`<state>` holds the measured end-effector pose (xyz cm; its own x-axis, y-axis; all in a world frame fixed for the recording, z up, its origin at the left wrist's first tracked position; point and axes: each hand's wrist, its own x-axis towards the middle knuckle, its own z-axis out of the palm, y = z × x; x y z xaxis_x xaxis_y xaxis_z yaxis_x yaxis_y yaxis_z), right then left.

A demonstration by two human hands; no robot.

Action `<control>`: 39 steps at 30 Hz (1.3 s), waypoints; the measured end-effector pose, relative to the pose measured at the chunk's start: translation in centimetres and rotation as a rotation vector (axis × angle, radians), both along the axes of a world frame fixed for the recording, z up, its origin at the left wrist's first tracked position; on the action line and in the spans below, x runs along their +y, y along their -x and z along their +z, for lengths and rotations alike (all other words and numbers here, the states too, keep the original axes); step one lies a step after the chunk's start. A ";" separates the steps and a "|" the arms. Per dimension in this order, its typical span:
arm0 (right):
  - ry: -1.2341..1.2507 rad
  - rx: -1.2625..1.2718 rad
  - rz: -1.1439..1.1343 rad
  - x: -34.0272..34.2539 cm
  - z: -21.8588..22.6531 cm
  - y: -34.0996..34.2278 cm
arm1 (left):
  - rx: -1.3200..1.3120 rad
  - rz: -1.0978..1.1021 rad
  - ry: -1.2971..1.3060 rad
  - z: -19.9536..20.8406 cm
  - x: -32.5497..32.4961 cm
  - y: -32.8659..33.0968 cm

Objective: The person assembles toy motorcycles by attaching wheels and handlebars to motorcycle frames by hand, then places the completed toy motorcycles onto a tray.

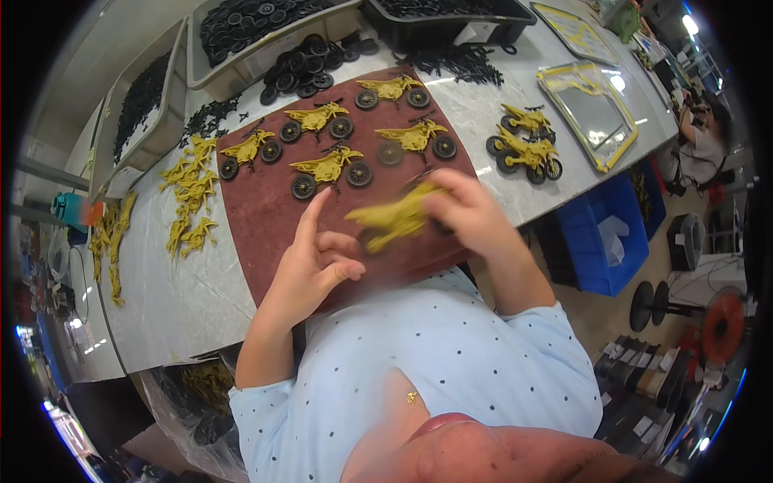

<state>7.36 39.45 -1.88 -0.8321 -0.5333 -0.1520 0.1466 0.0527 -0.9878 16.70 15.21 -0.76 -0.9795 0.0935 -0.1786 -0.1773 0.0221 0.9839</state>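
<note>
My right hand (473,216) grips a yellow toy motorcycle (394,216), tilted and smeared by motion. It hangs above the near part of a dark red cloth mat (262,253). Whether wheels are on it is too blurred to tell. Left of the toy, my left hand (310,262) holds nothing, its index finger stretched out and its thumb apart from the bent fingers. Just beyond that fingertip, a yellow toy motorcycle with black wheels (328,167) lies on the mat. Several similar toys, such as the far one (393,90), lie around it.
Loose yellow toy bodies (192,193) lie left of the mat. Bins with black parts (278,56) stand at the back, a pile of black wheels (299,68) before them. Toy motorcycles (527,153) and a yellow frame (592,113) lie rightward. A blue crate (608,241) is beside the table.
</note>
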 end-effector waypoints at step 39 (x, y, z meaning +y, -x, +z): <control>-0.915 0.637 -1.015 18.0 -5.6 6.4 | 0.232 0.378 1.324 1.8 -16.1 5.3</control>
